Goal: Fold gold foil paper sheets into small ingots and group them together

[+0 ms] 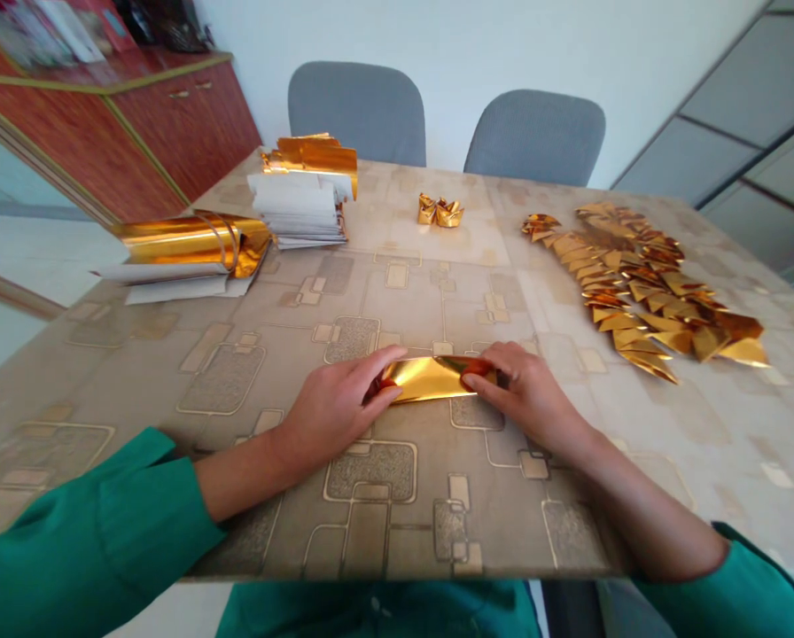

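Head camera looks forward, down across table (171, 372); left hand (330, 421), right hand (528, 399) close.

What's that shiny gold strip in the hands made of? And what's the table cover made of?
The gold strip between the left hand and right hand looks like thin foil-coated paper: it has crisp folds and a mirror-bright shine. The table cover looks like glossy plastic sheeting, since light gleams across its printed pattern, though it's hard to be sure.

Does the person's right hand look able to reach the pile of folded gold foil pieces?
Probably yes: the right hand would first have to leave the gold foil strip, but no object stands between it and the pile.
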`<state>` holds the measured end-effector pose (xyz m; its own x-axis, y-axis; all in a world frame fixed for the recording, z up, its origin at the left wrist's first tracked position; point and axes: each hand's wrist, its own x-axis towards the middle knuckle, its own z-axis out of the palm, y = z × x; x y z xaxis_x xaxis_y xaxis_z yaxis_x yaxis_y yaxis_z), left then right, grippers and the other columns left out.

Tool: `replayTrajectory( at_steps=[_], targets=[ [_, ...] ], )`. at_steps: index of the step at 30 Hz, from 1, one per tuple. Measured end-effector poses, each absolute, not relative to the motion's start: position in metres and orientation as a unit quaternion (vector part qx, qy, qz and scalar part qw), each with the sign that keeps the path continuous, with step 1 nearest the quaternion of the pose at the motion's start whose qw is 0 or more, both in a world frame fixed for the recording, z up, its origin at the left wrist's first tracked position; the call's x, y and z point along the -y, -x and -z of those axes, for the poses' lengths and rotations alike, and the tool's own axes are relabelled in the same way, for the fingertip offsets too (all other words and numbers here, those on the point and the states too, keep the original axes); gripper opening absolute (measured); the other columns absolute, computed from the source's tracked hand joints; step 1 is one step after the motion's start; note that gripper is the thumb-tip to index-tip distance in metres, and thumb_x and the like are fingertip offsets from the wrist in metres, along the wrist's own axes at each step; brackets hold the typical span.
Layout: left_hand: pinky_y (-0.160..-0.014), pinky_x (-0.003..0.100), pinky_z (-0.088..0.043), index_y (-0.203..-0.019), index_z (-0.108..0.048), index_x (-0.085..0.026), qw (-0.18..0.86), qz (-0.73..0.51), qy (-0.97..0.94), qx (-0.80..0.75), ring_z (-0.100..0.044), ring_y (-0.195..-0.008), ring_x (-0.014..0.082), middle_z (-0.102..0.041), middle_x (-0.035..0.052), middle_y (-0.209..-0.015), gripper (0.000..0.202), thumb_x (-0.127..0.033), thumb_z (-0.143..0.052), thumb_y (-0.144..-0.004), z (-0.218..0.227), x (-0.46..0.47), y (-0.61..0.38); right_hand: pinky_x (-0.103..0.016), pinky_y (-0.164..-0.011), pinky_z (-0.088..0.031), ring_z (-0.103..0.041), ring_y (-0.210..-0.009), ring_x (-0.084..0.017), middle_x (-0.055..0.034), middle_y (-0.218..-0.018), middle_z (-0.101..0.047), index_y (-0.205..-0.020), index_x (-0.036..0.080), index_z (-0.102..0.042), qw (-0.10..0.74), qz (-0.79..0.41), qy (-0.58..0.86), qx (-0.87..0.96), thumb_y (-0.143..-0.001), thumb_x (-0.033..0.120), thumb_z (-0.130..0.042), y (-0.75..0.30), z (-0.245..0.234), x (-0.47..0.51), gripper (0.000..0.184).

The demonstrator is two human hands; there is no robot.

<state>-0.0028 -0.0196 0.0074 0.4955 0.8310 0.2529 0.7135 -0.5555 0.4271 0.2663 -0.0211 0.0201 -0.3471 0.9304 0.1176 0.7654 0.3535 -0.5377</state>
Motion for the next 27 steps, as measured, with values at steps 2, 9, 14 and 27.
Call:
replayTrajectory(
  at_steps=[2,9,14,27],
  targets=[
    [-0.059,0.024,-0.047,-0.129,-0.056,-0.018,0.12,-0.227,-0.861,-0.44,-0.064,-0.063,0.0145,-0.074,0.0029,-0.087,0.04,-0.031,-0.061,-0.092,-0.004,0.018,0.003,-0.032,-0.069,-0.039,-0.054,-0.077,-0.019,-0.0037,-0.077,-0.06,-0.075,0.019,-0.062,0.196,-0.181,0.533,0.803,-0.087,0.026,-0.065,-0.265,-0.019,0.02,0.014],
    [-0.063,0.024,-0.048,-0.132,-0.054,-0.014,0.072,-0.237,-0.878,-0.41,-0.064,-0.067,0.0143,-0.073,0.0042,-0.086,0.039,-0.032,-0.054,-0.096,-0.001,0.017,0.003,-0.031,-0.063,-0.034,-0.051,-0.07,-0.018,-0.0027,-0.07,-0.057,-0.067,0.019,-0.055,0.199,-0.152,0.574,0.78,-0.092,0.032,-0.057,-0.262,-0.015,0.019,0.028],
    [-0.061,0.024,-0.048,-0.134,-0.051,-0.015,0.078,-0.223,-0.88,-0.412,-0.063,-0.066,0.0141,-0.072,0.0043,-0.09,0.042,-0.029,-0.055,-0.095,-0.001,0.018,0.002,-0.03,-0.065,-0.034,-0.051,-0.072,-0.019,-0.0024,-0.072,-0.059,-0.075,0.019,-0.061,0.183,-0.126,0.6,0.768,-0.082,0.025,-0.067,-0.258,-0.011,0.02,0.012],
    [-0.061,0.025,-0.048,-0.137,-0.047,-0.02,0.069,-0.189,-0.876,-0.438,-0.063,-0.072,0.0156,-0.069,0.0029,-0.093,0.047,-0.028,-0.059,-0.093,-0.002,0.017,0.002,-0.03,-0.064,-0.028,-0.046,-0.067,-0.017,-0.0012,-0.069,-0.055,-0.065,0.02,-0.051,0.181,-0.075,0.609,0.768,-0.085,0.028,-0.063,-0.255,-0.006,0.018,0.024]
  ],
)
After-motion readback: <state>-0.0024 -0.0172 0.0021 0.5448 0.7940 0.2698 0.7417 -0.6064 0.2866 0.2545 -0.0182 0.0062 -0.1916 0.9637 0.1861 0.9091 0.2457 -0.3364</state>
